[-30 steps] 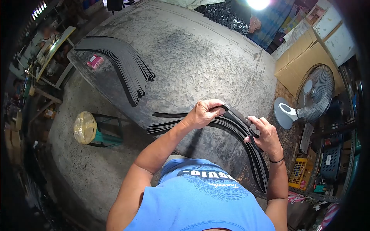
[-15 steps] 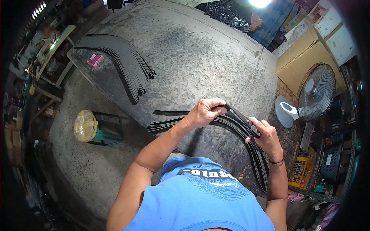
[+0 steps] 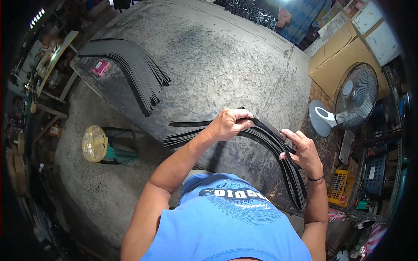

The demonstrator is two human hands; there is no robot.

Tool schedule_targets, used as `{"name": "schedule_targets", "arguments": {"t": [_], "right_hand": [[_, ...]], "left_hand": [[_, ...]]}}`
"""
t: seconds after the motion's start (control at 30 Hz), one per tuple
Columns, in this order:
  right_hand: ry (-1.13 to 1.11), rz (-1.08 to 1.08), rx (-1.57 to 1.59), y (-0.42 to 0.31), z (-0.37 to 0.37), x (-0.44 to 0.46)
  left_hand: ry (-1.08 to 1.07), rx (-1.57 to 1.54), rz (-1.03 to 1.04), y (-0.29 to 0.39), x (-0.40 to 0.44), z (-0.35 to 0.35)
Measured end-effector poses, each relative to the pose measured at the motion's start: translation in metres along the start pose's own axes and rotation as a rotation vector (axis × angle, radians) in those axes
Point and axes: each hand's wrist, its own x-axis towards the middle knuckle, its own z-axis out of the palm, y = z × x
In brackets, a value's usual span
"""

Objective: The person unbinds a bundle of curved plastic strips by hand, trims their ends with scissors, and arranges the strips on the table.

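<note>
The black strip [image 3: 269, 127] arches between my 2 hands, just above the near edge of the table. My left hand [image 3: 230, 126] has it pinched between thumb and fingers near the top of its bend. My right hand [image 3: 305, 153] is curled around the dark material at the lower side, thumb and fingers closing in on it; exactly what lies inside that grip is partly hidden, so I cannot tell whether there is more than the strip.

Beneath my hands, a curved bundle of strips [image 3: 289, 172] lies on the table [image 3: 217, 65], 1 end fanned out beyond my left forearm and the other reaching down beside my right forearm. A dark wristband [image 3: 316, 179] circles my right wrist.

Farther off to the left, a larger curved stack [image 3: 128, 58] rests on the tabletop, its ends splayed, with 1 pink packet [image 3: 101, 68] just beside it. On the floor, left of the table, stands a stool [image 3: 95, 143] with a yellowish top. Over to the right are 1 fan [image 3: 356, 93] and, behind it, a cardboard box [image 3: 342, 56]. Lower right, a yellow crate [image 3: 340, 187] sits near a dark blue crate [image 3: 374, 176].
</note>
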Motion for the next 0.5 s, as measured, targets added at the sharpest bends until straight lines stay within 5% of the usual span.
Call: {"name": "schedule_targets", "arguments": {"t": [0.5], "right_hand": [[0.012, 0.018, 0.079, 0.0039, -0.0018, -0.004]], "left_hand": [[-0.001, 0.143, 0.014, -0.0014, 0.0019, -0.0001]]}}
